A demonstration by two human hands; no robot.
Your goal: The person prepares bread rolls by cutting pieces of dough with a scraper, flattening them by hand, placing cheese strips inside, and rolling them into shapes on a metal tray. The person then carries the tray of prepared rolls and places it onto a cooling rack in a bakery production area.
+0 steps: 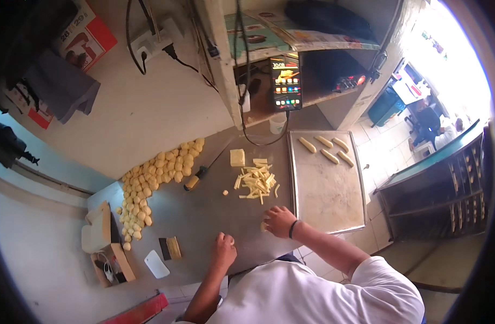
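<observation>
My right hand (280,221) is near the table's front edge, fingers curled down over a small pale piece of dough (263,227). Closed and resting on the metal table (204,216), my left hand (224,249) lies further left; a pale bit shows at its fingers, too small to name. Beyond both hands is a loose heap of pale yellow sticks (255,181), which look like cheese, with a block (237,157) of the same colour behind it. One small lump (226,192) sits apart. Many dough balls (150,183) crowd the table's far left.
At the right, a metal tray (328,200) bears several rolled dough sticks (329,156). A knife (196,178), a wooden-handled scraper (170,248), a white plastic scraper (156,264) and a cardboard box (109,232) lie leftward. A phone (285,81) and white cup (277,124) stand behind.
</observation>
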